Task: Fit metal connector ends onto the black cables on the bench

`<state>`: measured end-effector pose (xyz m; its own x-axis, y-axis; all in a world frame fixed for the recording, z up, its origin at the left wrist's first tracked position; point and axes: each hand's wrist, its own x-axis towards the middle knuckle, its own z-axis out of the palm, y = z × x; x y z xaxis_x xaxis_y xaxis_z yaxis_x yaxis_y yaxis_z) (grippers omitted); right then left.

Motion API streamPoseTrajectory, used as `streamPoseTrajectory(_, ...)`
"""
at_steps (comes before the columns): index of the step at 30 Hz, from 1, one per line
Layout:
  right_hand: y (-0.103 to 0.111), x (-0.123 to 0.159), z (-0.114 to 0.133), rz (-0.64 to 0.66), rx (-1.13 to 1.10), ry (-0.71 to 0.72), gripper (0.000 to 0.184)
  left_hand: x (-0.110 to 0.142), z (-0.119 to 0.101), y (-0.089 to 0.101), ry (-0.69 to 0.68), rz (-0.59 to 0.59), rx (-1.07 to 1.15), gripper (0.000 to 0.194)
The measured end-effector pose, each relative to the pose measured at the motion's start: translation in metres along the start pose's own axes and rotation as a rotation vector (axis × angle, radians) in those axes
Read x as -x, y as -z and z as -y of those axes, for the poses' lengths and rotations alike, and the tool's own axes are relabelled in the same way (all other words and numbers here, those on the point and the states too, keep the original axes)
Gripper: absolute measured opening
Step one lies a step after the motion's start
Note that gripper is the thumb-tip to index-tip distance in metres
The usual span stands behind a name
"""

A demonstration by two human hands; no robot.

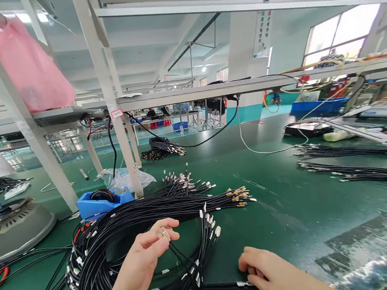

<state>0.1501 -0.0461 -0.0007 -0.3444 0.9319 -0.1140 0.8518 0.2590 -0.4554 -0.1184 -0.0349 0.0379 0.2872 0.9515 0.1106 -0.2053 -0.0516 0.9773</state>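
Note:
My left hand (149,247) pinches small silver metal connectors (163,232) between thumb and fingers, and black cable hangs below them. My right hand (263,267) is curled low on the right, close to silver-tipped cable ends (243,284). What its fingers hold, if anything, is hidden. Around and under my left hand lies a big coiled bundle of black cables (125,218) with silver tips. Brass-coloured ends (239,196) stick out from the bundle to the right. Another cluster of silver connectors (209,224) stands up between my hands.
A blue tape dispenser (85,206) sits by a white shelf post (112,103). Left of it is a grey round machine (18,230). Further cable bundles lie on the green table (276,228) at the right (357,170) and back (162,148). A pink bag (30,65) rests on the shelf.

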Motion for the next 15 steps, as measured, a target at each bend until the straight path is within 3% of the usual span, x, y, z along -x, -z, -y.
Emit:
streamPoseTrajectory(2, -0.003, 0.001, -0.002, 0.035, 0.047, 0.011, 0.025, 0.003, 0.002, 0.003, 0.022, -0.049, -0.002, 0.018)
streamPoseTrajectory(5, -0.001, 0.002, -0.002, 0.056, 0.051, 0.022, 0.024, -0.006, 0.008, -0.007, 0.106, -0.133, 0.074, 0.025)
streamPoseTrajectory(8, 0.004, 0.004, 0.002, 0.044, 0.044, 0.029, 0.022, -0.025, 0.018, -0.031, 0.129, -0.222, 0.14, 0.033)
streamPoseTrajectory(11, 0.013, 0.006, 0.009, 0.0, 0.036, 0.013, 0.023, -0.036, 0.035, -0.062, 0.141, -0.306, 0.056, 0.043)
streamPoseTrajectory(13, 0.018, 0.008, 0.014, -0.024, -0.032, -0.007, 0.022, -0.035, 0.048, -0.079, 0.099, -0.267, -0.119, 0.064)
streamPoseTrajectory(15, 0.022, 0.009, 0.018, -0.021, -0.175, -0.022, 0.018, -0.028, 0.059, -0.09, -0.042, -0.086, -0.375, 0.065)
